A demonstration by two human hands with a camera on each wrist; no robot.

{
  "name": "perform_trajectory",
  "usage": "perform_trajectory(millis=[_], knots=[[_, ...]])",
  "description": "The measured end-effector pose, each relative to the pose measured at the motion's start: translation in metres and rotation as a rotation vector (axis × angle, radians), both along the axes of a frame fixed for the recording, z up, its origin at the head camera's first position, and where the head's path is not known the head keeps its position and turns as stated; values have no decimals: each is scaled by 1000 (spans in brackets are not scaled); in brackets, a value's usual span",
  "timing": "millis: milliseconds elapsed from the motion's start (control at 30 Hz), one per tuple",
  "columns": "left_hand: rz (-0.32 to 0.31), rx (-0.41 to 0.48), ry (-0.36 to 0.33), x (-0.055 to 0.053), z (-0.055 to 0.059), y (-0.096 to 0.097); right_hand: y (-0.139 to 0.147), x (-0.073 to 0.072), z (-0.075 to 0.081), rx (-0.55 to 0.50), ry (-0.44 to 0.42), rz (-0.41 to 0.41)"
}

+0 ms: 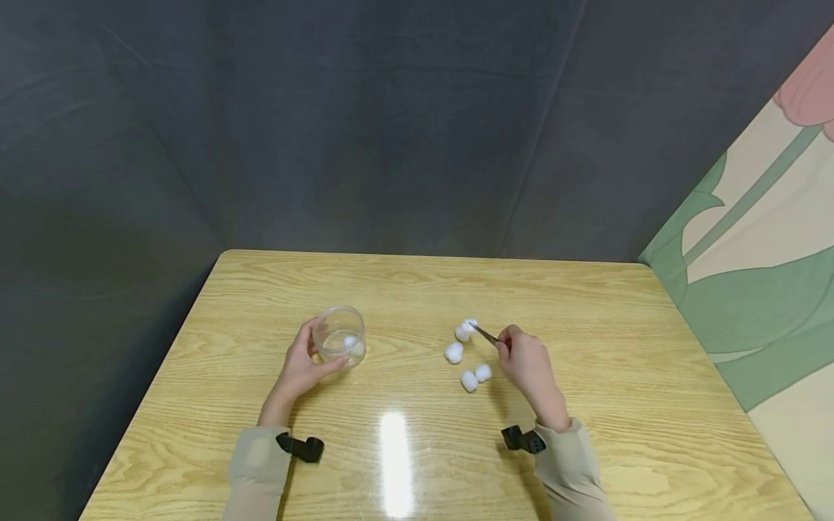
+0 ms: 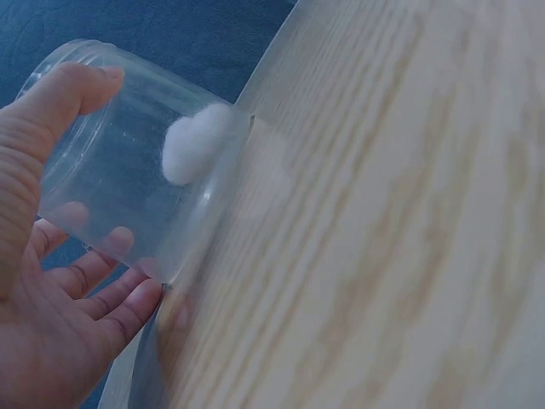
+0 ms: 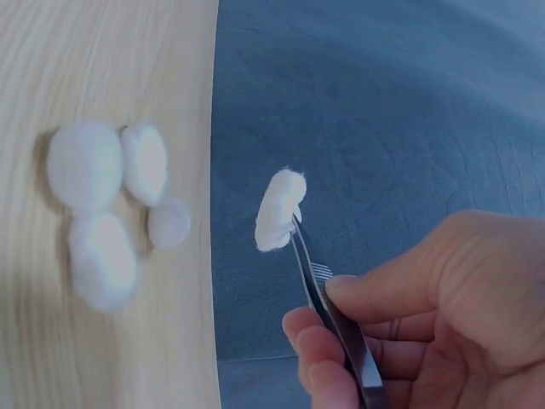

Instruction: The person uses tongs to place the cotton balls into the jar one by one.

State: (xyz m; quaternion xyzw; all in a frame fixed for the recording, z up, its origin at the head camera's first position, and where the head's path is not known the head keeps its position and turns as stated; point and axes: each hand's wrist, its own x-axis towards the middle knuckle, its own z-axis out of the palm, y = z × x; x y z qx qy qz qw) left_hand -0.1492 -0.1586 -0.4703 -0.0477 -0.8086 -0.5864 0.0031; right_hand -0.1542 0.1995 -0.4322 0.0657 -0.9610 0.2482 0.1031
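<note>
A clear plastic jar (image 1: pixel 339 337) stands on the table at the left, and my left hand (image 1: pixel 303 369) holds it between thumb and fingers. White cotton (image 2: pixel 197 143) lies inside, near the bottom; whether it is one ball or two I cannot tell. My right hand (image 1: pixel 529 365) pinches dark metal tweezers (image 3: pixel 334 315). Their tips grip a cotton ball (image 3: pixel 280 210), raised off the table in the right wrist view. Several more cotton balls (image 3: pixel 85 166) lie loosely grouped on the table, left of and below the tweezer tips in the head view.
The wood-grain table (image 1: pixel 404 289) has a glare patch (image 1: pixel 395 463) near its front. Dark cloth (image 1: pixel 378 130) hangs behind and at the left. A flower-patterned cloth (image 1: pixel 769 289) borders the right side. Each wrist wears a small black camera (image 1: pixel 306 449).
</note>
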Motion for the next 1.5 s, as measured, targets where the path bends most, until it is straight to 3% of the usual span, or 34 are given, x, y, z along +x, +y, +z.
perform_trajectory(millis=[733, 1500], knots=[[-7, 7, 7, -1, -3, -1, -21, -2, 13, -62, -38, 27], [-12, 11, 17, -1, -2, -1, -44, -3, 24, -101, -17, 65]])
